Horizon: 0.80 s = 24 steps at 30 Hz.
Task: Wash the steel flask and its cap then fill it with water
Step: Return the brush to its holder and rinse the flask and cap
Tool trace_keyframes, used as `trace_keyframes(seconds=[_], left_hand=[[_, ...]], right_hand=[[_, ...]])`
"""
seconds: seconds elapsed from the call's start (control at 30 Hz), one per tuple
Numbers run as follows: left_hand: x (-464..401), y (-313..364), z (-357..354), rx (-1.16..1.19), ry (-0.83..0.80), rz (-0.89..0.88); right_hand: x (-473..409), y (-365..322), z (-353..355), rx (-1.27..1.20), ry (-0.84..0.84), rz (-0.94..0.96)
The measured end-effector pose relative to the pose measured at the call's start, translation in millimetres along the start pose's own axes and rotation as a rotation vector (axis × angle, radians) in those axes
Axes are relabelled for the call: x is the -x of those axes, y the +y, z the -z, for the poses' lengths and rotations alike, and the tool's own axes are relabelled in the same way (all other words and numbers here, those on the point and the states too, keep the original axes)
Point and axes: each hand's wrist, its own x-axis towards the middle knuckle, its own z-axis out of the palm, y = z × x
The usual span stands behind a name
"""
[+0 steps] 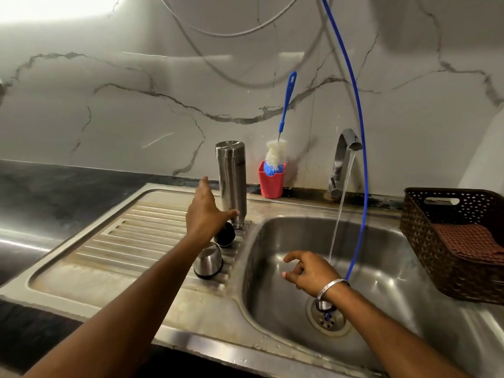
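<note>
The sink basin [286,268] lies mostly open; only the water stream [341,211] from the tap [344,159] and the blue hose [359,159], which hangs down to the drain [328,319], cross its right half. Left of the basin, the ridged drainboard [131,241] is bare toward its far left. Near the basin's edge it is crowded: the upended steel flask [231,181], a black cap [225,237] and a steel cap [208,261] stand in a close row. Behind the flask, the red holder [270,182] with its bottle brush [283,115] blocks the wall. Right of the basin, a brown basket [447,241] fills the rim.
</note>
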Motion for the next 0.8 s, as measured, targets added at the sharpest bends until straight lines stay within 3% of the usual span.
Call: trace_keyframes(seconds=[0.2,0.37,0.63,0.8], left_hand=[[36.1,-7.2,24.3,-0.219,0.124,-0.086],[46.9,-5.1,21.4,-0.528,-0.085,-0.263],[44.9,12.7,-8.0,-0.438,-0.158,-0.316],[61.5,29.2,-29.0,-0.365,-0.224,-0.352]], right_hand=[[-4.6,3.7,3.0,-0.084,0.133,0.014],[-7.7,8.0,6.6,-0.142,0.207,0.009],[-1.0,9.7,11.5,-0.279,0.156,-0.018],[1.0,-17.4,13.7,-0.694,-0.048,-0.076]])
